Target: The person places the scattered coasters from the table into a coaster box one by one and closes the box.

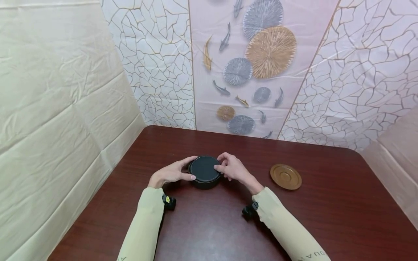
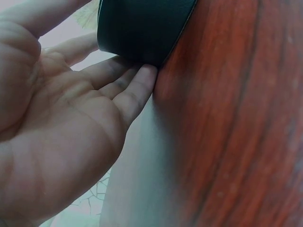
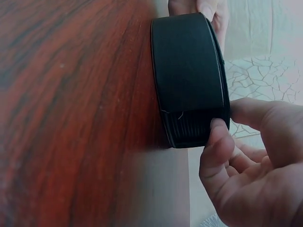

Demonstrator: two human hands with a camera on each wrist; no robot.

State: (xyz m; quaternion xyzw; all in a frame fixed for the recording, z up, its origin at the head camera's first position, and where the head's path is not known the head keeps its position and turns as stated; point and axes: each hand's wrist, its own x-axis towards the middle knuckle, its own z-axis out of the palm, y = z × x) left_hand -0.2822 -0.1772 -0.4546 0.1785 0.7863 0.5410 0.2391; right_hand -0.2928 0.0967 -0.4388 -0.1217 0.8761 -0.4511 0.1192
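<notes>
A round black box point(image 1: 204, 177) with a leather-like side stands on the table between both hands. Its flat dark top point(image 1: 204, 169) faces up. On the left, my left hand point(image 1: 173, 172) holds the box between thumb and fingers; the left wrist view shows its lower fingertips point(image 2: 148, 71) at the box's bottom edge. My right hand point(image 1: 232, 167) pinches the top's right rim, thumb above and fingers at the side. In the right wrist view, a gap in the box's side wall point(image 3: 189, 71) reveals a dark ridged part point(image 3: 187, 128) beside a fingertip. The box's inside is hidden.
A brown round saucer-like disc point(image 1: 286, 176) with a ringed centre lies to the right of my right hand on the dark red wooden table point(image 1: 202, 224). Patterned cloth point(image 1: 163, 65) hangs behind the table, and pale cloth point(image 1: 65, 108) hangs on the left.
</notes>
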